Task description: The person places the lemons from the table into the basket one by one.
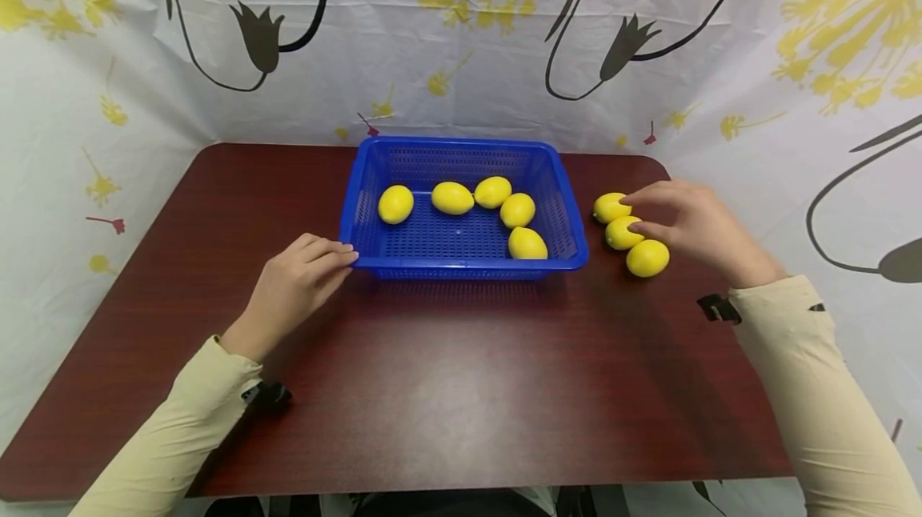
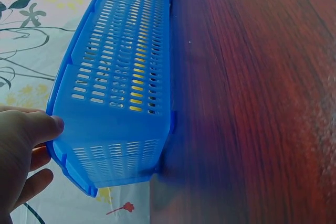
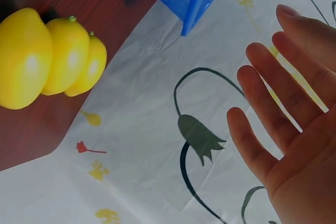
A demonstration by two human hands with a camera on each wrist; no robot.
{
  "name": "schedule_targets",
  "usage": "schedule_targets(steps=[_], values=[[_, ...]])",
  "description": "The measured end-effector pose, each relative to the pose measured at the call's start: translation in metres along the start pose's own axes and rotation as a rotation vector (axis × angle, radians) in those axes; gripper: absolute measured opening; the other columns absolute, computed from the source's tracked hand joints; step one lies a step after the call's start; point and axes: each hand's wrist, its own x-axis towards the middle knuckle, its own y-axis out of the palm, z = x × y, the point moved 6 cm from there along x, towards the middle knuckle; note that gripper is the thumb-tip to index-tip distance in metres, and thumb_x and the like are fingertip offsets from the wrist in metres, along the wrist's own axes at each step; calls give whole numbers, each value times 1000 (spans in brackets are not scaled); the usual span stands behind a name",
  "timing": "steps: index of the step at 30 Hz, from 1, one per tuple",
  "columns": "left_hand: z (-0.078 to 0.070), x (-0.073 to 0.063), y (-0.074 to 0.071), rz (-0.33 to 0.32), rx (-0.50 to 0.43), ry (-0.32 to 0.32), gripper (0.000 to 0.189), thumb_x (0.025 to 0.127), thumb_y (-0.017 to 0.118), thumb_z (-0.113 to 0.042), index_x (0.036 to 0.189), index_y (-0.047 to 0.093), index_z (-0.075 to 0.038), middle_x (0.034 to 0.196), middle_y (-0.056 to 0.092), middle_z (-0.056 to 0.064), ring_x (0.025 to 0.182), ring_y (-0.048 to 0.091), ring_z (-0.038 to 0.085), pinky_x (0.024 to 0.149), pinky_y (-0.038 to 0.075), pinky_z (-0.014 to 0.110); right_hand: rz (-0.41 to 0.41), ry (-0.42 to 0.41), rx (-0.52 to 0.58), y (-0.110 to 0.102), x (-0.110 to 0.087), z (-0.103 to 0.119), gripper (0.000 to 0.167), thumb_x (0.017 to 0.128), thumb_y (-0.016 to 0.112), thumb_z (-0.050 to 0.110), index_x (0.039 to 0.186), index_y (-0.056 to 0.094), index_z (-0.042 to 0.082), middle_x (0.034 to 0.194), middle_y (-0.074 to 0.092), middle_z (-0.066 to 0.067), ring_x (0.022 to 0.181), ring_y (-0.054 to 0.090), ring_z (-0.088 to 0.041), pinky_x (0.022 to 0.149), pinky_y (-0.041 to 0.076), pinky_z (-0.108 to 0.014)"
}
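Note:
A blue plastic basket [image 1: 461,264] stands toward the back of the table, with several yellow lemons [image 1: 452,198] inside. My left hand [image 1: 301,281] pinches the rim at its front left corner; in the left wrist view the thumb [image 2: 52,124] lies on the outer side of the basket [image 2: 113,77]. To the right of the basket, three lemons [image 1: 647,258] lie close together in a row on the table. Over them is my right hand [image 1: 695,225], holding nothing. The right wrist view shows its spread fingers [image 3: 283,103] apart from the three lemons [image 3: 65,56].
The dark red-brown table [image 1: 446,389] has its back edge against a white cloth [image 1: 461,61] printed with yellow and grey flowers. This cloth also hangs along both sides. The table's front edge runs near the bottom of the head view.

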Motion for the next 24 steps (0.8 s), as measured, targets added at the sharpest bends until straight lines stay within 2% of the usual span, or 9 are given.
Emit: schedule_targets(steps=[12, 17, 24], values=[[-1, -1, 0, -4, -7, -2, 32, 73, 83, -1, 103, 77, -6, 98, 75, 7, 89, 64, 23, 75, 58, 39, 32, 54, -13, 4, -13, -21, 39, 78, 81, 7, 116, 73, 9, 111, 74, -11, 103, 60, -30, 87, 40, -38], [0, -1, 0, -11, -14, -3, 31, 73, 83, 0, 103, 77, -6, 98, 75, 7, 89, 64, 24, 74, 57, 39, 45, 83, -11, 10, -18, -31, 38, 79, 80, 7, 116, 72, 9, 112, 73, -10, 106, 60, -28, 90, 41, -42], [0, -2, 0, 21, 11, -20, 28, 78, 82, -6, 105, 77, -7, 102, 75, 6, 92, 64, 22, 80, 58, 36, 29, 105, 4, 21, -27, -49, 38, 79, 81, 9, 116, 72, 9, 114, 71, -14, 108, 59, -33, 94, 42, -49]])
